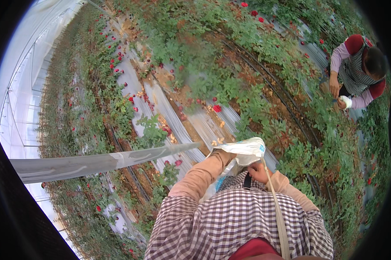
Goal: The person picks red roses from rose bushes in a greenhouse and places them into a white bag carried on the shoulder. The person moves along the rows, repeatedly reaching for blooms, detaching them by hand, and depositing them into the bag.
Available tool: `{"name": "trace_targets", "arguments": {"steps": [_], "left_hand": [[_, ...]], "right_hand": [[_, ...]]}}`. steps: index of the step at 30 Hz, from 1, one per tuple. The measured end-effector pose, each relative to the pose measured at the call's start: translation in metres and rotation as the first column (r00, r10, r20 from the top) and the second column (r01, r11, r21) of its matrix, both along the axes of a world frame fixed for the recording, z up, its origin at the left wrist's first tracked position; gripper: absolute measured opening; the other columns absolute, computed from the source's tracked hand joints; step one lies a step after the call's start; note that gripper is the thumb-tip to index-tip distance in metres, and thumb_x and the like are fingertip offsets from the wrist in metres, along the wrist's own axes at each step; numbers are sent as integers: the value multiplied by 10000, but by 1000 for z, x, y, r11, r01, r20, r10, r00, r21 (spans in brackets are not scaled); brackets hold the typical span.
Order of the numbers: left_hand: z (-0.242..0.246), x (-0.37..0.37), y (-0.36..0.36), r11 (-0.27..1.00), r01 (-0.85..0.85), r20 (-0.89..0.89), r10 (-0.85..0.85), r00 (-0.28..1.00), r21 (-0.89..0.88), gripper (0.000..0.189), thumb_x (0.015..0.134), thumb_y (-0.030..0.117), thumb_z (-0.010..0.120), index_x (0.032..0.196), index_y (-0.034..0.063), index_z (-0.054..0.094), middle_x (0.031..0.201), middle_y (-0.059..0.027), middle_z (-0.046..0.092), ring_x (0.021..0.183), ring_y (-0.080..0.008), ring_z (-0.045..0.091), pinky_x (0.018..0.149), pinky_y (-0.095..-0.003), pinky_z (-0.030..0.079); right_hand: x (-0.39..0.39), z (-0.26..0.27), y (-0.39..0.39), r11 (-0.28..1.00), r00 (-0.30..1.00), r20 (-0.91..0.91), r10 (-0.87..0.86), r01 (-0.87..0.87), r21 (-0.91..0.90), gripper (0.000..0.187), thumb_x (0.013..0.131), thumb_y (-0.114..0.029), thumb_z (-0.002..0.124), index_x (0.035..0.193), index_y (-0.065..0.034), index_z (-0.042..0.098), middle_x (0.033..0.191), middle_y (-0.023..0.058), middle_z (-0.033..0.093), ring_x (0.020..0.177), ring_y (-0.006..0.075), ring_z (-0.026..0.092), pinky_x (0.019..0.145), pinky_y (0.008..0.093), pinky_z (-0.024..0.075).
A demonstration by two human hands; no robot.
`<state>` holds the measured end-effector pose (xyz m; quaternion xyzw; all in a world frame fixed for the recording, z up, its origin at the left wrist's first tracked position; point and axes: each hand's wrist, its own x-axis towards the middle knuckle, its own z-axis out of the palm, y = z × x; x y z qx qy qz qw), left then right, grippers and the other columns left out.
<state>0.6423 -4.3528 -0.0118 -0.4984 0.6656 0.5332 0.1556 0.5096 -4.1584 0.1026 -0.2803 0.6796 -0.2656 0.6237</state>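
A white woven bag (pixel 244 148) with blue printing hangs at my front on a pale shoulder strap (pixel 276 208). My left hand (pixel 227 156) reaches into its mouth. The far flap covers the fingers, so what they hold is hidden. At the bag's near right rim, my right hand (pixel 259 172) is curled on the bag edge beside the strap. A short black strap (pixel 247 180) lies against my checked apron (pixel 241 211), close to the right fingers.
A grey pole (pixel 117 161) slants in from the left, ending near the bag. Rose bushes (pixel 228 81) with red blooms (pixel 217 108) grow in rows. Black hoses (pixel 273 84) and plastic ground sheeting (pixel 163 107) run between them. A co-worker (pixel 358 71) bends at the right.
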Motion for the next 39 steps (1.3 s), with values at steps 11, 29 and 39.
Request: {"name": "trace_targets", "arguments": {"steps": [11, 29, 39], "left_hand": [[72, -48, -134, 994, 9, -41, -13, 999, -111, 208, 994, 180, 496, 1066, -14, 514, 955, -125, 521, 871, -250, 470, 781, -341, 361], [42, 0, -270, 999, -49, 72, 50, 996, -8, 199, 1007, 198, 484, 1008, 1, 508, 893, -92, 494, 805, -213, 433, 723, -319, 330], [33, 69, -370, 991, -112, 68, 107, 992, 69, 205, 1015, 208, 477, 976, 9, 504, 858, -73, 479, 768, -192, 413, 692, -306, 313]], "right_hand": [[-34, 30, -68, 985, 997, -25, 72, -75, -158, 277, 961, -194, 585, 1029, 62, 668, 815, 137, 690, 650, 177, 665, 578, 340, 539], [-68, 24, -181, 993, 976, -200, 84, -100, -70, 244, 926, -217, 614, 1015, -12, 711, 843, 129, 711, 749, 220, 662, 704, 361, 534], [-74, 45, -336, 956, 911, -331, 247, -285, -72, 202, 860, -211, 625, 933, -44, 712, 883, 166, 723, 799, 355, 688, 738, 429, 544]]}}
